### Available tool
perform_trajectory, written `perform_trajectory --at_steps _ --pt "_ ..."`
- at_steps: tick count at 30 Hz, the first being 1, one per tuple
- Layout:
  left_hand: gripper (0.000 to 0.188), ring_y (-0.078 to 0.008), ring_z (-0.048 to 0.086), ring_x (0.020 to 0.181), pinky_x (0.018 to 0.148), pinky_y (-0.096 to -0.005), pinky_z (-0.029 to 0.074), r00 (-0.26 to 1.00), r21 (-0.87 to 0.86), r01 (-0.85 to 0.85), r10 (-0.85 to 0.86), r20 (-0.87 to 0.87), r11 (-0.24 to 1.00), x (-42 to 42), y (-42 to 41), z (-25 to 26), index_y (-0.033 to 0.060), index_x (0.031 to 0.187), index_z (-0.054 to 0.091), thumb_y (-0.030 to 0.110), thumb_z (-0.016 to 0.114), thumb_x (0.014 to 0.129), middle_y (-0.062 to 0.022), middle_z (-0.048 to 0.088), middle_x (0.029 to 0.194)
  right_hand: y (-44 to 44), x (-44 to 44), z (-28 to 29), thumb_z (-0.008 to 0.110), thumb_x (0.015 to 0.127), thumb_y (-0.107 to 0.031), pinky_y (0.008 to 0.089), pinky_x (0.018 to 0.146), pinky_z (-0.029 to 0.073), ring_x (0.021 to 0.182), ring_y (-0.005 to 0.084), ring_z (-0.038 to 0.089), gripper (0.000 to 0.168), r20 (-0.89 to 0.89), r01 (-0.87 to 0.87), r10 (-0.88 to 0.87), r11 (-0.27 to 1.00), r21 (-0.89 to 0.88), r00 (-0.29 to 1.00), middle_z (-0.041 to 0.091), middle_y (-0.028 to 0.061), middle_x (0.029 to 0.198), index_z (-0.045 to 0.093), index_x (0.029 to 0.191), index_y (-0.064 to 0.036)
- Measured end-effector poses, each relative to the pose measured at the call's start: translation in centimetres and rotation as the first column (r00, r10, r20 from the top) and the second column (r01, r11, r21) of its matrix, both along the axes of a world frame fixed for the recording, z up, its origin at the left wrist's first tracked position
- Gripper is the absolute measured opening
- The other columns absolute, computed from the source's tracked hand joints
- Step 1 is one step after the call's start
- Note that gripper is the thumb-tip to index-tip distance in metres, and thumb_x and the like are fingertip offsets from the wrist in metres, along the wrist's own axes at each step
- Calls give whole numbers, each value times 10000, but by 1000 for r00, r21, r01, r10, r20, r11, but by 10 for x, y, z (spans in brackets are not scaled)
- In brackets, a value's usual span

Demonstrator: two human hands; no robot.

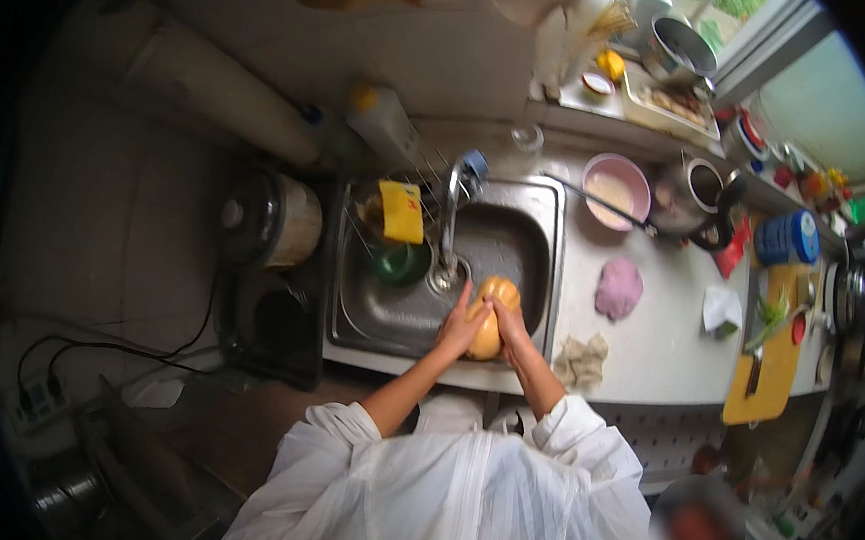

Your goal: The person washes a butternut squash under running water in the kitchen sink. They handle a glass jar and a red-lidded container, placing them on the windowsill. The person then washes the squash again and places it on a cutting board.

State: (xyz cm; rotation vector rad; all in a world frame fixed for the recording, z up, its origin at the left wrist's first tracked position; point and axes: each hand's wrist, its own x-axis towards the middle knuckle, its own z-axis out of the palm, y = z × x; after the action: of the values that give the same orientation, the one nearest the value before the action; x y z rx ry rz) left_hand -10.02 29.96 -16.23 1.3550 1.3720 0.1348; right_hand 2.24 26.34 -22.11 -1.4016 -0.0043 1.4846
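Observation:
An orange butternut squash (486, 340), its surface shiny, is held over the front right part of the stainless steel sink (532, 239). My left hand (461, 328) lies along its left side, fingers pointing forward. From the right, my right hand (510, 325) grips it with the thumb on top. Just beyond my left fingertips are the drain (450, 277) and the end of the metal tap (448, 226). A green bowl (400, 263) sits at the sink's left, below a wire rack with a yellow cloth (403, 212) over it. The squash's underside is hidden.
On the right counter are a beige rag (583, 360), a purple cloth (619, 288), a pink bowl (618, 175) and a yellow cutting board (765, 368) bearing a knife (754, 375). Left of the sink stands a lidded cooker (297, 221); black cords (126, 352) run along the wall.

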Motion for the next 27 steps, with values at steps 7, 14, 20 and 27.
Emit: perform_trajectory --at_steps 7,14,20,27 --pt "778 -337 437 1426 1162 -388 342 944 418 -158 13 329 895 -7 -23 90 -45 1566 259 350 608 994 -252 431 1540 -5 -2 117 811 826 -393 420 1040 476 1235 375 603 1130 527 -203 53 952 230 848 582 248 1357 71 1603 -37" --pt "731 -317 547 1327 1096 -377 418 958 269 -221 157 240 937 -5 -17 53 -53 1492 420 477 558 1009 -248 566 1419 1 -9 66 790 840 -395 444 997 517 1185 323 639 887 -29 -117 125 973 201 992 620 197 1311 358 1526 -35" --pt "755 -401 513 1354 1122 -422 398 969 246 248 -241 -58 937 -19 5 42 -14 1518 392 513 546 999 -280 501 1472 -18 -24 33 786 854 -394 394 930 541 1100 262 662 788 -135 67 -65 998 11 989 636 174 1241 432 1416 29" --pt "812 -379 469 1393 1149 -436 367 931 730 -28 -248 268 683 -25 -36 106 -25 1552 304 454 623 980 -236 407 1557 -33 -11 167 815 816 -409 407 1100 432 1336 352 535 983 525 -137 -184 847 514 831 537 229 1418 262 1544 -48"
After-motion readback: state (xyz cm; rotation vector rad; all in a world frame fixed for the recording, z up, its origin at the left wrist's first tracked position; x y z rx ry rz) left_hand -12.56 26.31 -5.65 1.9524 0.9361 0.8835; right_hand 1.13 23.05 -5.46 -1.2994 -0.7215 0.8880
